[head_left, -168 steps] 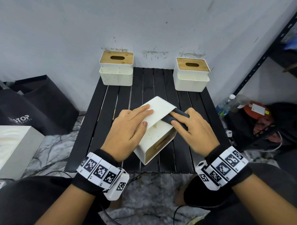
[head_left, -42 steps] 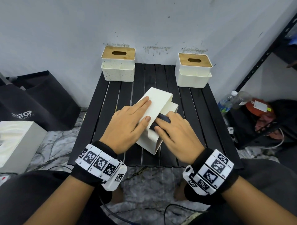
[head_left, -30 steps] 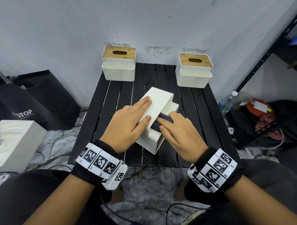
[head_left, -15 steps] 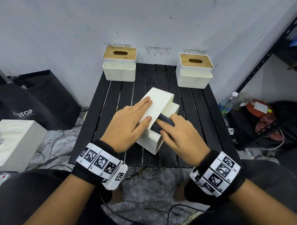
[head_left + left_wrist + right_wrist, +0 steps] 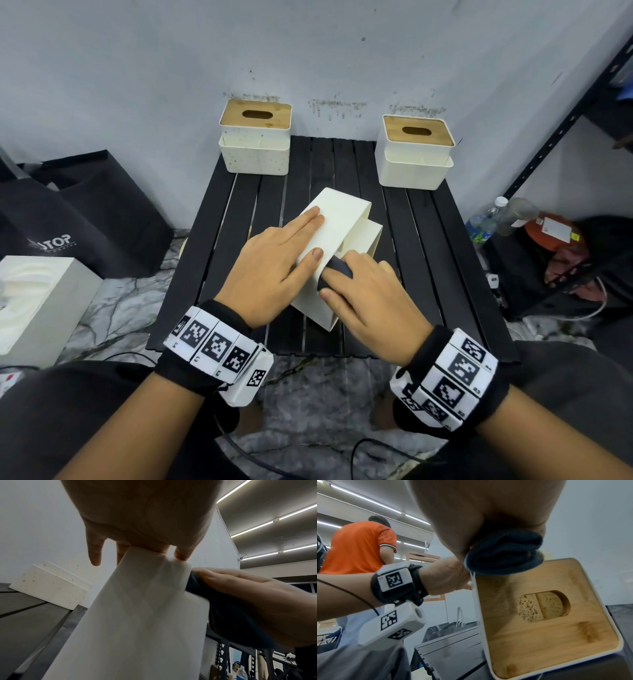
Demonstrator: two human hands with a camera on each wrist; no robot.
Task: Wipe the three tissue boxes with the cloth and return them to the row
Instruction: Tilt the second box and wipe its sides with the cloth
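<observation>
Head view: the left hand [image 5: 274,267] lies flat, fingers straight, on the tipped white plastic tissue box [image 5: 337,236] between both hands; 2 upright boxes stand beyond. Right wrist view: the right hand [image 5: 488,513] clutches the dark folded cloth [image 5: 503,553] against the box's bamboo-lidded edge.

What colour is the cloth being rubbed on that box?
Dark navy, almost black. The cloth shows best in the right wrist view, bunched under the right hand.
</observation>
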